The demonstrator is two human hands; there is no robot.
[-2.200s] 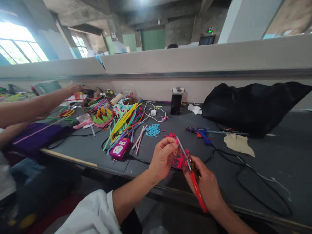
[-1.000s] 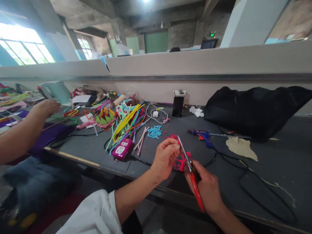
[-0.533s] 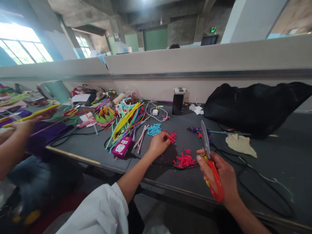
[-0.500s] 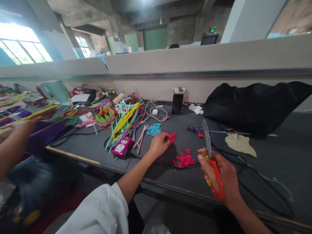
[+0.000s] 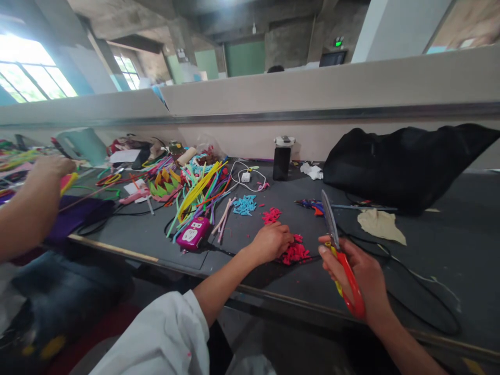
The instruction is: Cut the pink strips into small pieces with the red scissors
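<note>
My right hand [image 5: 361,276] is closed round the red and yellow handles of a pair of scissors [image 5: 330,219], whose blades point up and away from me. My left hand [image 5: 273,242] rests with curled fingers at the left side of a pile of short red fuzzy pieces [image 5: 295,252]. What its fingertips hold, if anything, is hidden. Just beyond that hand lies a second, smaller heap of red pieces [image 5: 271,215]. A heap of short blue pieces [image 5: 245,204] is farther back, beside some pale pink pipe cleaners [image 5: 223,221].
A purple box [image 5: 193,234] with a cord stands left of my left arm. Behind it spreads a bundle of coloured pipe cleaners [image 5: 199,190]. A phone [image 5: 281,164], a glue gun [image 5: 312,204] and a black bag [image 5: 375,172] are farther back. A co-worker's arm [image 5: 31,208] reaches in at left.
My left hand has moved from the far red heap nearer to me and right, onto the near pile. The scissors stay in my right hand. The co-worker's arm has shifted.
</note>
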